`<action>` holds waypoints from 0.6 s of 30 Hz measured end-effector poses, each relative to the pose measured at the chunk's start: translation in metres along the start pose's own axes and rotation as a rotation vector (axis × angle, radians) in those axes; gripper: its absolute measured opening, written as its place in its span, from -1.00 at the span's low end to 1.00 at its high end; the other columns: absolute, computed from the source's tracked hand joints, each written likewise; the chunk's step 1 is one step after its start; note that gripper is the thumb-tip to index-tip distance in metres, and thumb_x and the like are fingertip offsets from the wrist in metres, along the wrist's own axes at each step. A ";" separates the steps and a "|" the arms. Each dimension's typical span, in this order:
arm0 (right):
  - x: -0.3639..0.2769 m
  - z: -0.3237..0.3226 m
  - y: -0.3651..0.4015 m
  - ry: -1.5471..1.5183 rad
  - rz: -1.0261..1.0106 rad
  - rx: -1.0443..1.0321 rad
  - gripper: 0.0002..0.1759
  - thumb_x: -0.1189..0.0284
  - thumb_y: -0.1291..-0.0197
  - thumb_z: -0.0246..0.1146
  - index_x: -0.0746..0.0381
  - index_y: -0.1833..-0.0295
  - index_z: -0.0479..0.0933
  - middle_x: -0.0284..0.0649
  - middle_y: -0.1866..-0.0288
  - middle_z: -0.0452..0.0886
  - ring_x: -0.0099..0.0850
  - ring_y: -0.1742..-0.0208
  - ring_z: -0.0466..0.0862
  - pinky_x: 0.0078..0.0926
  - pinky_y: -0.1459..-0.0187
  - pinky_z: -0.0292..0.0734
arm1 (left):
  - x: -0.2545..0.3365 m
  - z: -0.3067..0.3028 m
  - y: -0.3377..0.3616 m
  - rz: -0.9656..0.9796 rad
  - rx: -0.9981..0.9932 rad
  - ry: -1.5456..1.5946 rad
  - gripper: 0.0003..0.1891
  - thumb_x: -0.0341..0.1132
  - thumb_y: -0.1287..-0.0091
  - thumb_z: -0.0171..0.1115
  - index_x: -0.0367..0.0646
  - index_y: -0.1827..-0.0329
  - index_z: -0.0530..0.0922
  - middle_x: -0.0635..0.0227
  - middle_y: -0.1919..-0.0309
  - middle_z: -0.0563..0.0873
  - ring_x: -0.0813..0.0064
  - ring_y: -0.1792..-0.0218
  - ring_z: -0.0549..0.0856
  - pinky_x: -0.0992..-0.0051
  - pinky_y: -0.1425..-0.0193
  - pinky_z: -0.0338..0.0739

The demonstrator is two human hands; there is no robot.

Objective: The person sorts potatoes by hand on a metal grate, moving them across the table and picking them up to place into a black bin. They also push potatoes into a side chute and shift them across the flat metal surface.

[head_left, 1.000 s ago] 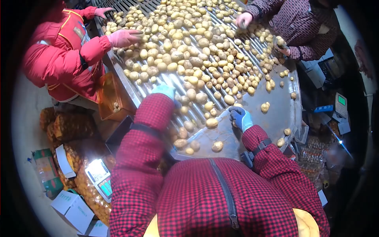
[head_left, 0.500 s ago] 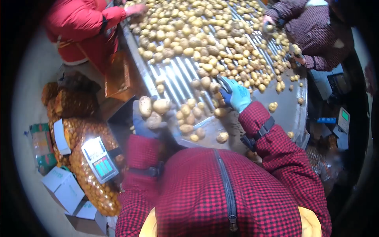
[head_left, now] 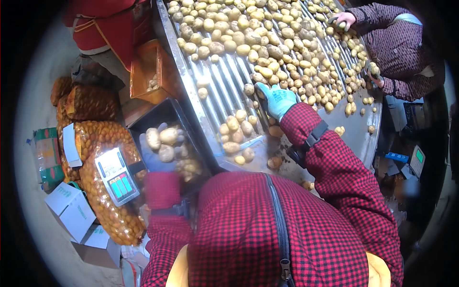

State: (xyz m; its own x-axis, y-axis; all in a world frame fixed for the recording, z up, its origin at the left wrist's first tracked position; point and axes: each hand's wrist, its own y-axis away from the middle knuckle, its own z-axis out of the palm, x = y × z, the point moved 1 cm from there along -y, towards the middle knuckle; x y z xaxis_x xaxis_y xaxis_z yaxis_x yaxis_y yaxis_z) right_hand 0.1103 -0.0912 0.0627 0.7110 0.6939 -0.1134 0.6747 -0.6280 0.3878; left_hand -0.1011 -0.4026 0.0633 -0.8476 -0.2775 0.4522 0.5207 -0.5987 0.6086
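My left hand [head_left: 154, 161], in a pale glove smeared by motion, cradles several potatoes [head_left: 169, 136] above a black crate [head_left: 192, 125]. More potatoes [head_left: 189, 168] lie in that crate, partly blurred. Over the metal roller table [head_left: 202, 88], my right hand [head_left: 279, 101] wears a light blue glove, its fingers stretched out toward the left. Beside its fingertips is a single potato [head_left: 248, 89]; the palm side is hidden, and no held potato shows. A small group of potatoes [head_left: 233, 123] rests on the table between my hands.
Potatoes [head_left: 267, 50] cover much of the rollers ahead. An orange crate [head_left: 148, 71] stands left of the table. Full mesh sacks [head_left: 107, 201], a scale display [head_left: 117, 177] and white boxes [head_left: 71, 210] are at left. A co-worker's hand [head_left: 343, 20] holds a potato at far right.
My left hand has moved left and is now over the black crate, still with potatoes. My right hand has shifted slightly up and left. The view has tilted, showing more of the crate.
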 end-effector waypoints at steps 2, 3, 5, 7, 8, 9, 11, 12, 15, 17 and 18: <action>0.001 -0.002 -0.004 -0.002 0.049 -0.037 -0.43 0.28 -0.38 0.04 -0.26 -0.49 0.27 0.00 -0.28 0.56 0.03 -0.18 0.66 0.08 -0.17 0.54 | 0.007 -0.035 -0.012 0.024 -0.020 0.051 -0.24 0.40 -0.41 -0.06 -0.17 -0.22 0.53 -0.06 0.01 0.69 0.02 0.15 0.72 0.25 0.32 0.70; 0.001 -0.002 -0.006 -0.001 0.059 -0.045 -0.43 0.27 -0.37 0.05 -0.26 -0.49 0.27 -0.01 -0.27 0.57 0.03 -0.19 0.66 0.08 -0.17 0.54 | 0.013 -0.056 -0.020 0.037 -0.030 0.075 -0.25 0.40 -0.40 -0.04 -0.16 -0.22 0.55 -0.06 0.01 0.69 0.00 0.13 0.73 0.22 0.30 0.73; 0.001 -0.002 -0.006 0.007 0.080 -0.057 -0.41 0.23 -0.35 0.09 -0.27 -0.49 0.26 -0.01 -0.26 0.58 0.02 -0.19 0.66 0.08 -0.17 0.54 | 0.018 -0.069 -0.018 0.117 -0.011 0.015 -0.26 0.36 -0.40 0.04 -0.18 -0.27 0.49 -0.10 -0.13 0.62 -0.09 -0.08 0.66 0.10 0.02 0.72; 0.012 0.004 -0.005 -0.034 0.025 0.007 -0.37 0.19 -0.26 0.21 -0.25 -0.46 0.31 -0.01 -0.16 0.66 -0.03 -0.13 0.69 -0.05 -0.15 0.58 | 0.018 -0.060 -0.007 0.217 0.115 0.039 -0.26 0.33 -0.40 0.09 -0.20 -0.29 0.46 -0.12 -0.21 0.57 -0.14 -0.21 0.60 0.00 -0.15 0.68; 0.016 0.005 -0.001 -0.079 0.022 0.013 -0.37 0.19 -0.24 0.24 -0.25 -0.45 0.33 -0.01 -0.13 0.67 -0.04 -0.11 0.70 -0.08 -0.14 0.59 | 0.022 -0.084 -0.014 0.183 -0.023 0.097 -0.28 0.25 -0.39 0.19 -0.23 -0.31 0.41 -0.13 -0.29 0.50 -0.16 -0.33 0.50 -0.11 -0.32 0.56; 0.021 0.006 0.003 -0.122 0.019 0.016 -0.36 0.18 -0.22 0.27 -0.24 -0.44 0.34 -0.01 -0.10 0.69 -0.05 -0.09 0.71 -0.11 -0.13 0.59 | 0.021 -0.089 -0.013 0.186 0.015 0.119 -0.29 0.23 -0.39 0.21 -0.23 -0.31 0.41 -0.11 -0.28 0.50 -0.15 -0.33 0.50 -0.11 -0.33 0.56; 0.036 0.012 0.013 -0.276 0.040 0.079 -0.32 0.25 -0.14 0.39 -0.13 -0.41 0.40 -0.06 -0.04 0.72 -0.14 -0.03 0.74 -0.23 -0.11 0.62 | 0.015 -0.093 -0.015 0.182 0.082 0.167 -0.30 0.20 -0.38 0.24 -0.23 -0.31 0.40 -0.09 -0.28 0.50 -0.14 -0.34 0.49 -0.11 -0.35 0.55; 0.051 0.027 0.013 -0.496 0.035 0.121 -0.32 0.27 -0.14 0.39 -0.07 -0.41 0.39 -0.05 -0.04 0.71 -0.16 -0.03 0.73 -0.23 -0.10 0.61 | 0.014 -0.101 -0.017 0.166 0.063 0.191 -0.36 0.10 -0.41 0.27 -0.23 -0.30 0.40 -0.03 -0.26 0.51 -0.08 -0.32 0.50 -0.12 -0.40 0.50; 0.067 0.045 0.027 -1.366 0.025 0.136 -0.31 0.37 -0.18 0.40 0.27 -0.41 0.37 -0.13 -0.07 0.63 -0.36 0.05 0.69 -0.45 0.06 0.66 | 0.008 -0.146 -0.045 0.264 -0.059 -0.204 -0.53 -0.05 -0.47 0.26 -0.17 -0.27 0.46 0.15 -0.25 0.54 0.20 -0.28 0.54 -0.02 -0.42 0.48; 0.077 0.048 0.032 -1.446 0.014 0.166 -0.30 0.40 -0.19 0.37 0.33 -0.42 0.33 -0.12 -0.14 0.58 -0.39 0.06 0.68 -0.50 0.14 0.67 | 0.014 -0.150 -0.052 0.219 -0.032 -0.362 -0.64 -0.16 -0.49 0.25 -0.11 -0.25 0.53 0.29 -0.24 0.59 0.40 -0.24 0.57 0.13 -0.43 0.46; 0.073 0.042 0.039 -1.561 0.038 0.088 -0.29 0.39 -0.20 0.36 0.34 -0.44 0.31 -0.12 -0.16 0.56 -0.41 0.04 0.67 -0.50 0.16 0.67 | 0.016 -0.148 -0.052 0.231 -0.006 -0.511 -0.66 -0.18 -0.49 0.25 -0.08 -0.24 0.55 0.34 -0.23 0.61 0.45 -0.23 0.58 0.19 -0.43 0.45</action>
State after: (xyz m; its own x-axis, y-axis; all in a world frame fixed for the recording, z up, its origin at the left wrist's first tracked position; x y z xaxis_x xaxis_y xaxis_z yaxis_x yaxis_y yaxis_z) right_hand 0.1967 -0.0798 0.0307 0.1838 -0.3253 -0.9276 0.6220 -0.6922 0.3660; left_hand -0.1567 -0.4873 -0.0578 -0.5538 -0.0036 0.8327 0.6850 -0.5704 0.4531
